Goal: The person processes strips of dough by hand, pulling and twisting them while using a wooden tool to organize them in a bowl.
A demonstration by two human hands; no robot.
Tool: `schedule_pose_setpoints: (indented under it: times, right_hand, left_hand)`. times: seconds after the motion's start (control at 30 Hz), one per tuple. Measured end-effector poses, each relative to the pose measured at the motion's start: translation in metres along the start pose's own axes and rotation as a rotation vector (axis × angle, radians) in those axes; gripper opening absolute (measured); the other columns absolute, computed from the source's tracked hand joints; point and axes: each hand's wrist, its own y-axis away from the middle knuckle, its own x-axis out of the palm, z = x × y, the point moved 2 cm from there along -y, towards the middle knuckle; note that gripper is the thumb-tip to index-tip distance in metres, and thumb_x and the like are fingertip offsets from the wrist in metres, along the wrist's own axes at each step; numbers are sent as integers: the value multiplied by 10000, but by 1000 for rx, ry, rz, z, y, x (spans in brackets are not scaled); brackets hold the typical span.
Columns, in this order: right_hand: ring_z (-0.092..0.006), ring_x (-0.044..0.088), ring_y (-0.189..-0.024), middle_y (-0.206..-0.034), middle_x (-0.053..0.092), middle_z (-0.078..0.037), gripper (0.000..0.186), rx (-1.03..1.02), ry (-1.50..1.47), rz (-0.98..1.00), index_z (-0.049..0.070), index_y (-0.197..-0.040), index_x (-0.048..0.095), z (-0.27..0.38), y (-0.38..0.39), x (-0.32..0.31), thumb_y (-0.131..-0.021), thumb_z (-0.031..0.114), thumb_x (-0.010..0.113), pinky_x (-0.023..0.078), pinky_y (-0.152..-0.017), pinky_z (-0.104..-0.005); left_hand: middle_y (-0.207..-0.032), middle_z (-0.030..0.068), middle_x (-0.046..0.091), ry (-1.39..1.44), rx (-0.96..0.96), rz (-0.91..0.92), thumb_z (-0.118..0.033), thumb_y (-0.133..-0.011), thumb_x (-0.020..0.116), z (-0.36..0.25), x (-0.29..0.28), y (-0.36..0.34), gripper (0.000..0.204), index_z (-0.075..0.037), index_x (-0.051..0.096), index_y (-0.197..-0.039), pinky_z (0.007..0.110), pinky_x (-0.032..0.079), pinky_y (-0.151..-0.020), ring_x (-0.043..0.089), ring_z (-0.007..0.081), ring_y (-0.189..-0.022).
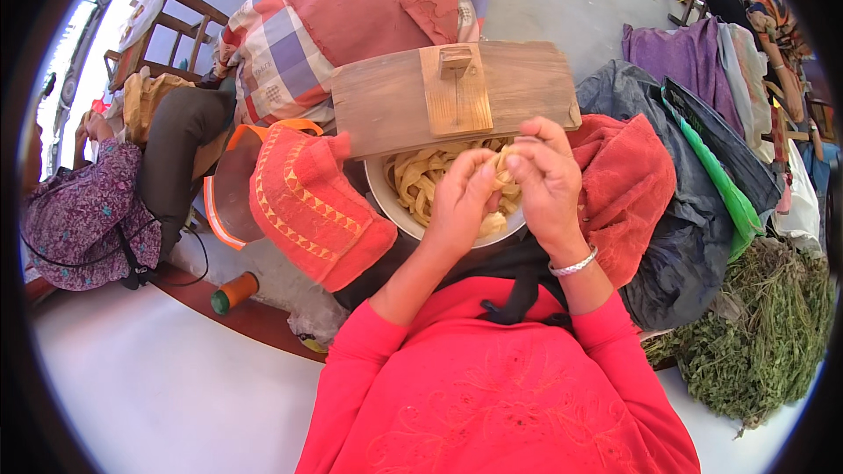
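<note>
Both my hands meet over a white bowl (384,197) that holds several pale yellow strips (421,180). My left hand (457,202) and my right hand (546,177) pinch the same pale strip piece (504,177) between their fingertips. A silver bracelet (572,264) circles my right wrist. A wooden board (386,101) with a raised wooden block (455,61) lies across the far rim of the bowl. My sleeves and top are red.
A folded red cloth with yellow stitching (312,206) lies left of the bowl, a red towel (628,184) to the right. Another person in a purple patterned top (83,219) sits at far left. Green dried plants (755,333) are piled at right beside dark plastic bags (685,237). An orange cylinder (233,291) lies on the floor.
</note>
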Motion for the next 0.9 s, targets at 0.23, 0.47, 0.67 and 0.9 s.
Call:
schedule_pose_setpoints:
  times: [0.23,0.47,0.67,0.9]
  right_hand:
    - [-104,525,-992,-1113,557,-47,187,195,-323,-33,-2,-1080,638,-32,6,-6,-902,50,613,438,-865,-252]
    - [-84,549,-720,-786,581,-17,234,433,48,471,-8,-1057,642,-10,-16,-33,-906,170,653,458,-644,-227]
    - [-110,578,-694,-738,611,-51,175,25,327,448,-12,-996,654,-5,-1,-36,-893,130,656,485,-634,-274]
    - [-103,593,-696,-763,634,-45,194,600,-148,674,-15,-1031,643,-13,-38,-18,-897,125,658,481,-629,-232]
  left_hand:
    - [-760,95,596,-822,672,-31,-78,-912,586,5,-31,16,147,-14,614,-1042,300,436,-556,560,205,-613]
    - [-827,121,623,-1291,748,91,-51,-834,651,-25,-27,8,96,-22,612,-917,354,481,-602,628,314,-738]
    - [-754,129,612,-811,561,30,-62,-824,666,-6,-38,-5,105,-56,617,-917,368,474,-577,617,316,-666]
    - [-769,128,607,-803,534,85,-100,-861,642,-8,-25,-19,89,-34,590,-893,338,472,-605,616,276,-688]
